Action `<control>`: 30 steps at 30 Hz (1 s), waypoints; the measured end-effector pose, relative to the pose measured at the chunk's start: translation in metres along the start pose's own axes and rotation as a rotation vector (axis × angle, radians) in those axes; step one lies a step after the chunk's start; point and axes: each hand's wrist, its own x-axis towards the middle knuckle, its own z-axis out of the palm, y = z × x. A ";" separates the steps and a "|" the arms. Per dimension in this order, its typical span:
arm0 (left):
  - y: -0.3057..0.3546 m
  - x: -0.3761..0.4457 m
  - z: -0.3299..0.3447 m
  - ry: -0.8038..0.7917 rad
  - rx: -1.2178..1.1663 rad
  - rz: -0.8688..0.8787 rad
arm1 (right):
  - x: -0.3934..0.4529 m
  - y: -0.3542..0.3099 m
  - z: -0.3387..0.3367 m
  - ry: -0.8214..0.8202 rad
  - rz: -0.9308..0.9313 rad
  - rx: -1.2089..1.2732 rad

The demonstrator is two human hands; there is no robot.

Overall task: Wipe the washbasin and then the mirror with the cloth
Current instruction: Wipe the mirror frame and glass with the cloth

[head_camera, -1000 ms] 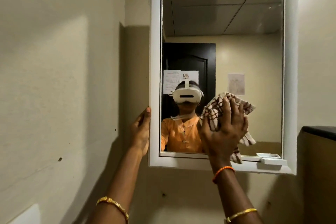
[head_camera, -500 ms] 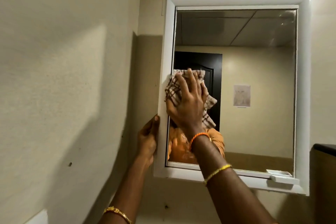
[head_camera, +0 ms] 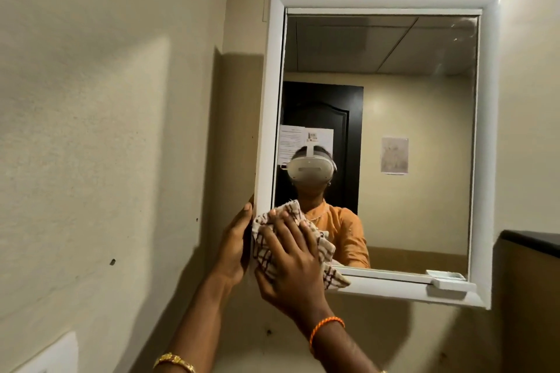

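Observation:
A white-framed mirror hangs on the beige wall in front of me. My right hand presses a checked brown-and-cream cloth flat against the glass at the mirror's lower left corner. My left hand grips the outer left edge of the frame, right beside the cloth. The washbasin is out of view.
A small white ledge juts from the frame's lower right. A dark-topped cabinet stands at the right edge. A beige side wall closes the left, with a white plate low down. The glass reflects a person and a dark door.
My right hand with the cloth swept from the lower middle of the glass up to the left edge, then down to the lower left corner. My left hand stayed on the frame.

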 end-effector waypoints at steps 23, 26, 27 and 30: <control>-0.021 -0.012 0.016 0.278 0.356 0.305 | -0.014 0.048 -0.036 0.327 0.454 0.024; -0.026 -0.009 0.017 0.322 0.369 0.346 | 0.006 0.016 -0.017 0.166 0.271 0.017; -0.027 -0.008 0.017 0.333 0.374 0.350 | 0.011 0.009 -0.012 0.129 0.220 0.005; -0.025 -0.009 0.018 0.347 0.389 0.352 | 0.012 0.008 -0.010 0.075 0.113 -0.017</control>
